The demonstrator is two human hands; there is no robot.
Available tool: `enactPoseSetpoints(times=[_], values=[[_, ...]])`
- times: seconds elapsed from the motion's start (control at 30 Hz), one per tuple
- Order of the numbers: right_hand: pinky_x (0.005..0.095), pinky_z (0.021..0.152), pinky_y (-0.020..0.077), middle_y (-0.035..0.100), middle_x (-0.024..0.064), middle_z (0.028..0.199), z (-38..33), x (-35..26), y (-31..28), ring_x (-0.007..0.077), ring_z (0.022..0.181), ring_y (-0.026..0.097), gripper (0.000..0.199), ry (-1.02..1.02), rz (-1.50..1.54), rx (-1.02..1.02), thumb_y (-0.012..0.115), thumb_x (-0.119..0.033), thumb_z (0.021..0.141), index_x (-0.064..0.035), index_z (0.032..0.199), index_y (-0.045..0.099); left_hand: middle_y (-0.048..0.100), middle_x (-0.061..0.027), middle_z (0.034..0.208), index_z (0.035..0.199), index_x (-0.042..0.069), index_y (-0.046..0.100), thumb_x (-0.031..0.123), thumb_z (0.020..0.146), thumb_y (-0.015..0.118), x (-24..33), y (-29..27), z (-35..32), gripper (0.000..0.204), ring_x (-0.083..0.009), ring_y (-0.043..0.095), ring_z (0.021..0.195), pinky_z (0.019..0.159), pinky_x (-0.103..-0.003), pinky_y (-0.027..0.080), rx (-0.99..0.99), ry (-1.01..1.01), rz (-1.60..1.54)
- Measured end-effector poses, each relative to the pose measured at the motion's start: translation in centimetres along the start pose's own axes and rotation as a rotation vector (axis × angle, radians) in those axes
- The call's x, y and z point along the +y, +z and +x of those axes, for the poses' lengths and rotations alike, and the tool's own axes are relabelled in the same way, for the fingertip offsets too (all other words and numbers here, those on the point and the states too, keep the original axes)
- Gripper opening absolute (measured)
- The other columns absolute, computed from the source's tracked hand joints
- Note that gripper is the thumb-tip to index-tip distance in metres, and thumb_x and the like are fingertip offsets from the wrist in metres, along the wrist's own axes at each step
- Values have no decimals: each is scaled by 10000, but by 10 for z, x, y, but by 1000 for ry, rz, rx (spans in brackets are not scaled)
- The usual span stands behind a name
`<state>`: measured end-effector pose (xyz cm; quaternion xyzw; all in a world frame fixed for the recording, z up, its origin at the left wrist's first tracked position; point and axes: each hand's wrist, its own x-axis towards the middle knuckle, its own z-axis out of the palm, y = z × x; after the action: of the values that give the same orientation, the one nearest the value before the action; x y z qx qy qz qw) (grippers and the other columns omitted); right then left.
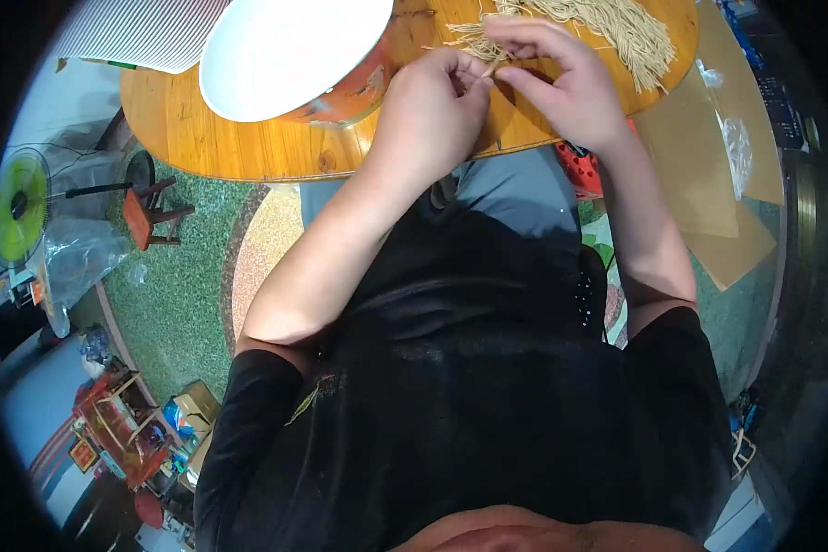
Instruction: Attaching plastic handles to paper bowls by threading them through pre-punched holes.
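Note:
Over the wooden table my left hand [437,106] is closed, thumb and forefinger pinching the end of a thin tan strand [491,68]. Close against it, my right hand [566,87] has its thumb and fingertips at the same strand, its other fingers bent over. Just beyond the fingertips lies a small loose tangle of tan strands [469,41]. A larger bundle of the same cord-like strands [635,41] spreads to the right of my right hand. Whether they are cord or something else, I cannot tell.
A large white-lined basin [294,55] with a red outside stands left of my hands on the table [221,152]. Flattened cardboard [690,175] lies on the right. On the left are a small wooden stool [147,216] and a green fan [20,207].

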<state>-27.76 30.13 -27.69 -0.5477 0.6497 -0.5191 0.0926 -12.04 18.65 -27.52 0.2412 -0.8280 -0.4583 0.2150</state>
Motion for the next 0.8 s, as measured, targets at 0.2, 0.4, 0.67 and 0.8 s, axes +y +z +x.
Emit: enactPoseSetpoints(times=[0.2, 0.4, 0.67, 0.8], values=[[304, 887, 531, 729, 63, 1033, -3, 13, 0, 169, 975, 685, 171, 124, -95, -187, 703, -65, 944, 0, 1101, 722, 699, -2, 822, 1064, -4, 692, 97, 988, 689, -12, -8, -3, 126, -71, 657, 702, 607, -227, 524, -97, -184, -338], [279, 863, 525, 691, 20, 973, -7, 11, 4, 122, 936, 650, 86, 184, 38, -93, 670, -72, 993, -12, 1050, 694, 703, -5, 842, 1079, -15, 688, 102, 985, 701, -7, -7, -6, 151, -62, 642, 683, 602, -215, 517, -78, -173, -360], [274, 878, 528, 681, 26, 996, -9, 7, 2, 112, 947, 650, 90, 197, 62, -137, 642, -72, 1017, -3, 1062, 678, 751, -71, 823, 1003, -37, 738, 147, 978, 716, -1, -3, -5, 188, -103, 694, 744, 698, -263, 556, 37, -48, -288], [302, 866, 528, 680, 47, 966, -5, 3, 3, 160, 937, 660, 79, 214, 108, -145, 651, -62, 994, -8, 1047, 674, 753, -101, 815, 978, -37, 744, 141, 981, 704, 1, -4, -8, 182, -152, 706, 728, 691, -294, 558, 58, -58, -245]])
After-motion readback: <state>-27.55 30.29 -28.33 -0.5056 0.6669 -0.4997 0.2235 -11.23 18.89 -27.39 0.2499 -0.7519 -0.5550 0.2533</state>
